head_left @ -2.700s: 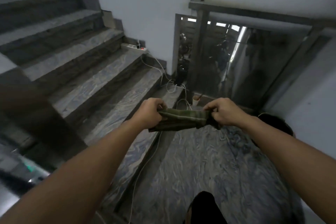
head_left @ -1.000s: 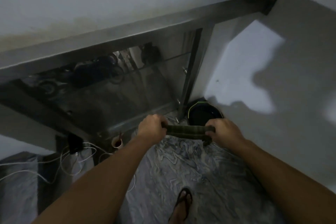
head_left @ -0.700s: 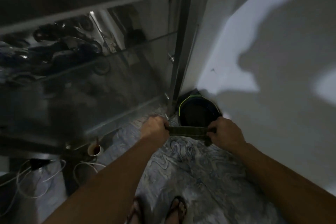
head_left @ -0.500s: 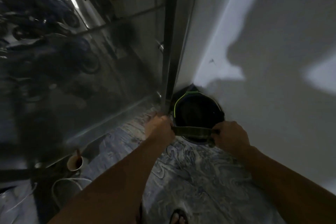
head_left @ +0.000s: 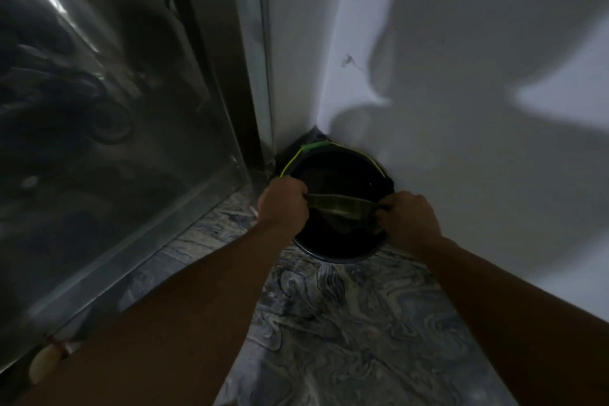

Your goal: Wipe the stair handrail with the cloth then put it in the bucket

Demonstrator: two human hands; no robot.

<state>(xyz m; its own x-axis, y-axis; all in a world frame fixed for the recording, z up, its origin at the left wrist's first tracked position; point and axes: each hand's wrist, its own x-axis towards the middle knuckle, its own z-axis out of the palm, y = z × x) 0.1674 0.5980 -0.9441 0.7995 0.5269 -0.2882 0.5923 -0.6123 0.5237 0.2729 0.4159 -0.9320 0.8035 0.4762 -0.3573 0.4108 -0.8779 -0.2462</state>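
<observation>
A dark green cloth [head_left: 341,207] is stretched flat between my two hands, right over the mouth of a black bucket [head_left: 336,254]. My left hand [head_left: 283,201] grips the cloth's left end and my right hand [head_left: 407,219] grips its right end. The bucket stands on the floor in the corner, with a thin yellow-green handle [head_left: 293,160] lying along its far rim. Its inside is dark and I cannot tell what it holds. No handrail shows in the head view.
A glass balustrade panel [head_left: 108,142] with a metal post [head_left: 227,53] rises on the left. White walls [head_left: 461,76] close the corner behind and right of the bucket. The floor [head_left: 329,323] is swirled grey marble. A small cup [head_left: 43,362] stands at the lower left.
I have turned from the stairs toward the corner and come close to the bucket. Both hands carried the stretched cloth forward, from in front of the bucket to above its opening.
</observation>
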